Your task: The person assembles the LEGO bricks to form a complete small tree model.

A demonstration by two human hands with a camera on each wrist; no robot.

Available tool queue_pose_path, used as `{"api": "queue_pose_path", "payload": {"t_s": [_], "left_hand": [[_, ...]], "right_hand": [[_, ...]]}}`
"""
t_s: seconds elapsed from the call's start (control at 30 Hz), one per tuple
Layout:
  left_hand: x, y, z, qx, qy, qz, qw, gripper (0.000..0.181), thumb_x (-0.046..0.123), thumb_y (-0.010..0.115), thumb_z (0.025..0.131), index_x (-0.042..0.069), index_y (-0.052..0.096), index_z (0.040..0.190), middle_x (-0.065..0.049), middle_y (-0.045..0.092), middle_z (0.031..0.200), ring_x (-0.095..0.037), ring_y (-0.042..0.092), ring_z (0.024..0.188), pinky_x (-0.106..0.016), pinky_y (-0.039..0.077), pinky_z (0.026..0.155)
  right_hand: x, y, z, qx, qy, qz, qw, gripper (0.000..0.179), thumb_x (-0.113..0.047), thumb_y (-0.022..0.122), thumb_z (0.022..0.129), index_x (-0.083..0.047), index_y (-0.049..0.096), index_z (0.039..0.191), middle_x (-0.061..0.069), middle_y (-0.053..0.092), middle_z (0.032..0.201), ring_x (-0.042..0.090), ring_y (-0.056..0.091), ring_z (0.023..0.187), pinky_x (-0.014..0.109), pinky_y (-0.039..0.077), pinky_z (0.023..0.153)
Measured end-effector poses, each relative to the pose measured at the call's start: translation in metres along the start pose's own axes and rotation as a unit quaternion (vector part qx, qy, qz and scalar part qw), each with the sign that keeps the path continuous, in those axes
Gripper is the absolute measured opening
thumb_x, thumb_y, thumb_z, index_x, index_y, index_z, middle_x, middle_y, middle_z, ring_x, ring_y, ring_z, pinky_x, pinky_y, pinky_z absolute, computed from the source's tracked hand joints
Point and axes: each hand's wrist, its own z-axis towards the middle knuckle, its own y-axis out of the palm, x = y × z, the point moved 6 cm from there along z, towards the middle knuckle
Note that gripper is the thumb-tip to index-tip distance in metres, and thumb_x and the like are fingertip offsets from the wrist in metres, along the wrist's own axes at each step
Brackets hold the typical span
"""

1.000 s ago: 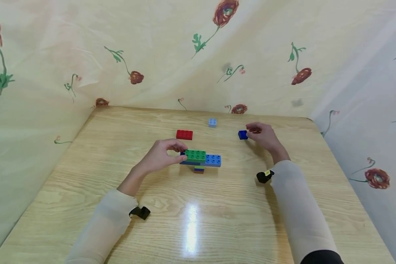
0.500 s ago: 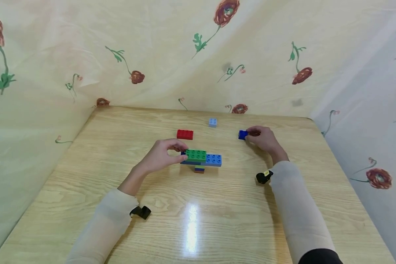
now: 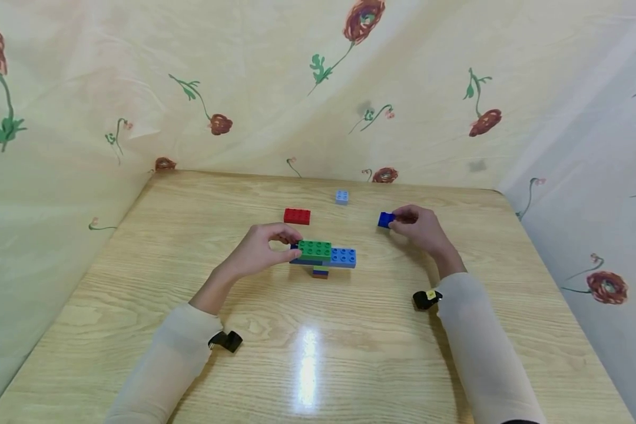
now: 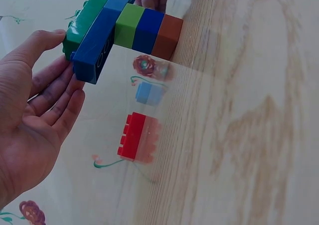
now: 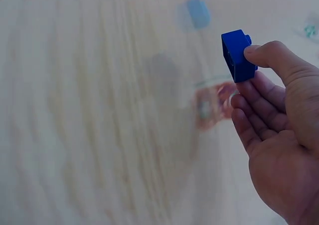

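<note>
My left hand [image 3: 257, 250] pinches the left end of a built brick assembly, thumb at the green brick [image 4: 84, 23] on top. Beneath that green brick, blue bricks [image 3: 343, 257] reach out sideways. A narrow column of a lime green brick [image 4: 128, 25], a dark blue brick [image 4: 148, 31] and a brown brick [image 4: 167, 37] carries them on the table. To the right, my right hand [image 3: 423, 228] pinches a small dark blue brick [image 5: 238, 55] between thumb and fingers. Its underside shows in the right wrist view, held off the table.
A red brick [image 3: 297, 217] lies behind the assembly. Farther back is a small light blue brick [image 3: 341, 197]. The wooden table [image 3: 275, 377] ends at a flower-printed cloth [image 3: 275, 88] at the back and sides.
My right hand has closed on the dark blue brick and moved it slightly left and toward me. My left hand and the assembly have stayed in place.
</note>
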Motion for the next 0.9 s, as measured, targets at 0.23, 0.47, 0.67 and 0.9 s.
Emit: {"api": "queue_pose_path", "payload": {"t_s": [0.23,0.47,0.67,0.9], "left_hand": [[0.0,0.0,-0.001,0.001,-0.005,0.001,1.0,0.025,0.022,0.079,0.092,0.014,0.073,0.115,-0.002,0.075,0.112,-0.027,0.067,0.104,-0.057,0.052,0.104],[-0.003,0.001,-0.001,-0.001,-0.013,0.002,0.9999,0.027,0.023,0.079,0.092,0.014,0.073,0.117,-0.002,0.075,0.113,-0.03,0.066,0.106,-0.057,0.052,0.105],[-0.002,0.001,-0.001,-0.001,-0.009,0.002,1.0,0.026,0.023,0.079,0.093,0.014,0.073,0.116,-0.002,0.075,0.113,-0.028,0.066,0.106,-0.057,0.052,0.105],[-0.001,0.001,-0.001,0.0,-0.009,0.003,1.0,0.026,0.023,0.078,0.093,0.014,0.073,0.117,-0.002,0.075,0.113,-0.034,0.066,0.107,-0.057,0.051,0.105]], "right_hand": [[-0.028,0.005,-0.018,0.01,-0.046,-0.005,0.9989,0.045,-0.033,0.072,0.098,-0.006,0.063,0.133,0.016,0.064,0.132,0.031,0.058,0.128,0.024,0.05,0.098],[-0.056,0.016,-0.038,0.005,-0.08,0.017,0.9967,0.04,-0.027,0.075,0.096,-0.005,0.064,0.128,0.015,0.065,0.128,0.035,0.058,0.127,0.045,0.049,0.11],[-0.078,0.028,-0.055,-0.007,-0.111,0.026,0.9935,0.035,-0.023,0.077,0.095,-0.006,0.066,0.123,0.013,0.068,0.124,0.038,0.059,0.125,0.05,0.046,0.112],[-0.1,0.045,-0.075,-0.015,-0.157,0.023,0.9873,0.03,-0.017,0.079,0.092,-0.008,0.068,0.119,0.009,0.07,0.121,0.034,0.062,0.12,0.029,0.05,0.105]]}}
